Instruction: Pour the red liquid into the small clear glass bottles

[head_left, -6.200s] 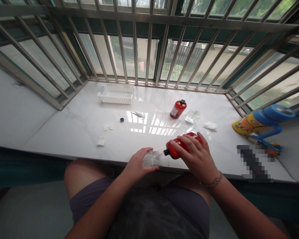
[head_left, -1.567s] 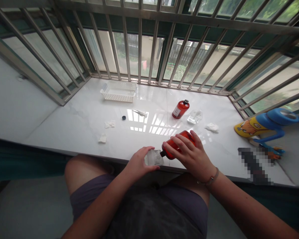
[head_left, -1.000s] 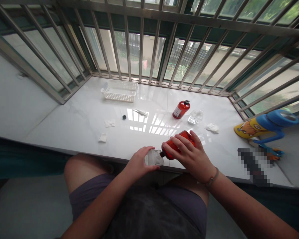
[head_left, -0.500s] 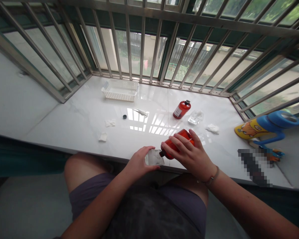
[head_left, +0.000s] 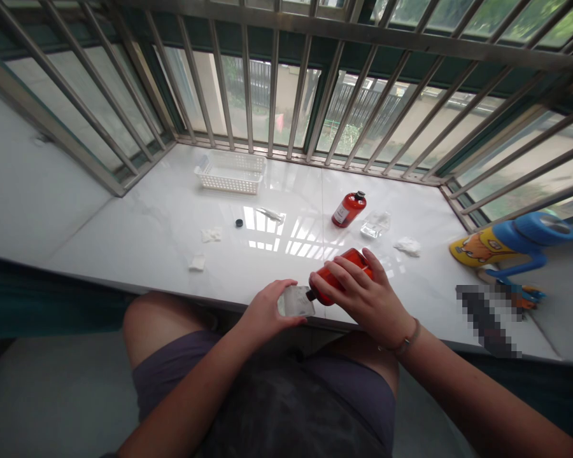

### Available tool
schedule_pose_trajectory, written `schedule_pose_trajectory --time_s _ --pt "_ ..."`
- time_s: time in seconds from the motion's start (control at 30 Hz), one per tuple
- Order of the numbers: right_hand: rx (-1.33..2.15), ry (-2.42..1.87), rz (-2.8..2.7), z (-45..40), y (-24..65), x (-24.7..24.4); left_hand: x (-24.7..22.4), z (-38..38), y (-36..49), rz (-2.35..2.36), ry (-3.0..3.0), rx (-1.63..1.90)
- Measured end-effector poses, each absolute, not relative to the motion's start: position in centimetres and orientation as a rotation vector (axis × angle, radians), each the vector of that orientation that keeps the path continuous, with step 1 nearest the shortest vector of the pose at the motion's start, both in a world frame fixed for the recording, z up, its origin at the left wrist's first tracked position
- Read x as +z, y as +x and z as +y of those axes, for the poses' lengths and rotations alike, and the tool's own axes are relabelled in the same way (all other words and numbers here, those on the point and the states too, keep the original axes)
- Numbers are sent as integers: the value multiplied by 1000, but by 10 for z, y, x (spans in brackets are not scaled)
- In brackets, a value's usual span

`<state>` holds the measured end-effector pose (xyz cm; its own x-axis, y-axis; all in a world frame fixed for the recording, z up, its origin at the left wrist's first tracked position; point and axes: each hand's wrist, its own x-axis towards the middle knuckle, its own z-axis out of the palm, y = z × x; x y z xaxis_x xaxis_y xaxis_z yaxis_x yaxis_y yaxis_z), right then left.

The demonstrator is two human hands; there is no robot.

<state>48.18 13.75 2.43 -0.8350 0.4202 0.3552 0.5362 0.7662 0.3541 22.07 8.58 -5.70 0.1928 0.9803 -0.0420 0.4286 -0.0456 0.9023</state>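
At the front edge of the white counter, my left hand (head_left: 267, 308) is closed around a small clear plastic box (head_left: 298, 301). My right hand (head_left: 363, 296) grips a red bottle (head_left: 351, 261) that lies tilted, its black neck pointing down left at the box's opening. Whether liquid is flowing, I cannot tell. A small black cap (head_left: 239, 223) rests on the counter farther back. Behind the held bottle stands a second red bottle (head_left: 347, 210) with a white label and a black top, beside another clear plastic box (head_left: 375, 225).
A white perforated basket (head_left: 232, 175) sits near the barred window. White scraps (head_left: 211, 235) lie at left, a crumpled white wad (head_left: 407, 247) at right. A clear wrapper-like piece (head_left: 270, 215) is mid-counter. A blue and yellow drink bottle (head_left: 506, 238) lies on the right.
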Motion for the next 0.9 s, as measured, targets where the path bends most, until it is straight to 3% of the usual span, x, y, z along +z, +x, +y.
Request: schedule_pose_trajectory --time_s 0.5,0.7,0.9 --pt "-110 -1146 -2543 124 494 -25 -56 84 217 1382 1602 811" --pt "265 -1300 -2118 124 502 -42 -53 87 208 1443 1476 841" --pt "414 -1499 -1752 125 525 -58 -51 100 173 1559 1382 1047"
